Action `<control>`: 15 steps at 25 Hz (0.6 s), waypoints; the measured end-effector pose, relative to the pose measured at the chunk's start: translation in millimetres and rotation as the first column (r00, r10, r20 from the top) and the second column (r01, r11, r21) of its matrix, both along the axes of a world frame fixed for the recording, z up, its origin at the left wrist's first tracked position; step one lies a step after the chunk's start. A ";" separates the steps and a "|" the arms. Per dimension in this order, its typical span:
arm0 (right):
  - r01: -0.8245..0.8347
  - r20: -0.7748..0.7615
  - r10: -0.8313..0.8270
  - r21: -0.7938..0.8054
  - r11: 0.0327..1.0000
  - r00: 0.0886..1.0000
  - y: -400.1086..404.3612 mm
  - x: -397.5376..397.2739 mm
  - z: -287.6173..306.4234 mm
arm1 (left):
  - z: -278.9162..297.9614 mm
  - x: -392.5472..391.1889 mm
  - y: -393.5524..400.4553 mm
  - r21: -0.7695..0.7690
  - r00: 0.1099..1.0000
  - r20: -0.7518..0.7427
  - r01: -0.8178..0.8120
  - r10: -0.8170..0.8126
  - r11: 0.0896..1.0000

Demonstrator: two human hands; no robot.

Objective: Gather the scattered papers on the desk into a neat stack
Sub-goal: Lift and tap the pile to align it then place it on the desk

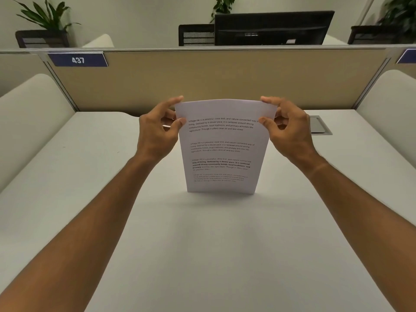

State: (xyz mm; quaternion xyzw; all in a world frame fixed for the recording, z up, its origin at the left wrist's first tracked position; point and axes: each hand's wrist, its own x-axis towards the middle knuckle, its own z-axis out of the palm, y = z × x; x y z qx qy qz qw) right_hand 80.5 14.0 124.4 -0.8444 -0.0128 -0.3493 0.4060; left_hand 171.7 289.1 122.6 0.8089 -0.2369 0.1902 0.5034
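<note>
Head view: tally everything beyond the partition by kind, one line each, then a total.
Plants: 3
Chairs: 3
Monitor: 1
Total: 7

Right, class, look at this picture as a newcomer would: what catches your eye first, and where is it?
First, the printed papers held upright at the centre, bottom edge on the white desk. The left hand and right hand pinch the upper corners. Behind, a blue 437 sign sits on the partition's upper left.
</note>
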 end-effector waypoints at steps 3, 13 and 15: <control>-0.018 -0.007 0.018 0.027 0.999 1.000 -2.7 0.1 -1.6 | -5.4 2.5 2.1 0.002 1.000 0.019 0.004 -0.004 1.000; 0.067 -0.302 0.065 0.406 0.911 0.951 -3.5 -17.3 -70.6 | -73.9 -1.0 10.5 -0.213 0.922 -0.380 -0.011 -0.072 0.977; 0.080 -0.330 0.071 0.422 0.903 0.941 -3.2 -19.1 -80.2 | -81.8 2.0 14.0 -0.246 0.899 -0.428 -0.012 -0.097 0.969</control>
